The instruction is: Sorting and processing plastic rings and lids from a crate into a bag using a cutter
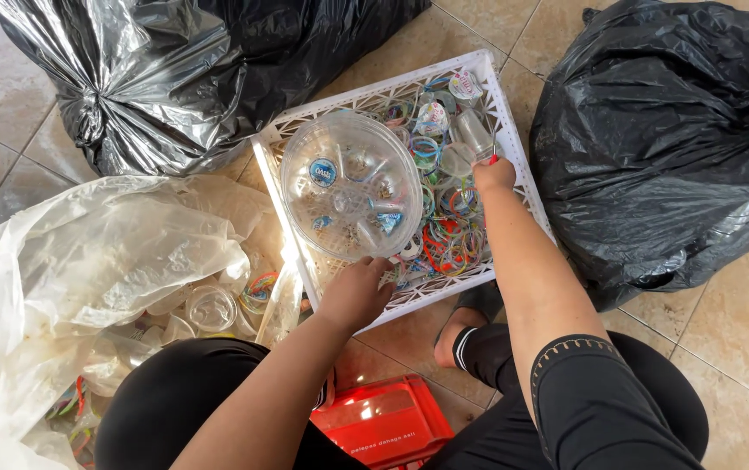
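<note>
— What has the left hand got?

— Its fingers are curled over the near rim of a clear round plastic container, gripping it. The container sits at the centre of the frame, over the left half of a white plastic crate, and it holds squashed clear cups; one shows a small round blue label, another a blue patch.

— And the right hand?

— It reaches into the crate's right half, right of centre. The fingers are pinched closed on something small and red, too small to name, just beside a clear cup. Under it lie coloured rings, red, green, blue and orange, mixed with more cups with pale printed lids.

— What stands around the crate?

— A black rubbish bag fills the upper left of the frame, a second black bag the right side. A clear plastic bag lies open at the left with cups and rings inside. A red plastic box with a line of white lettering sits at the bottom centre, between the person's knees. All of it rests on the beige tiled floor.
</note>
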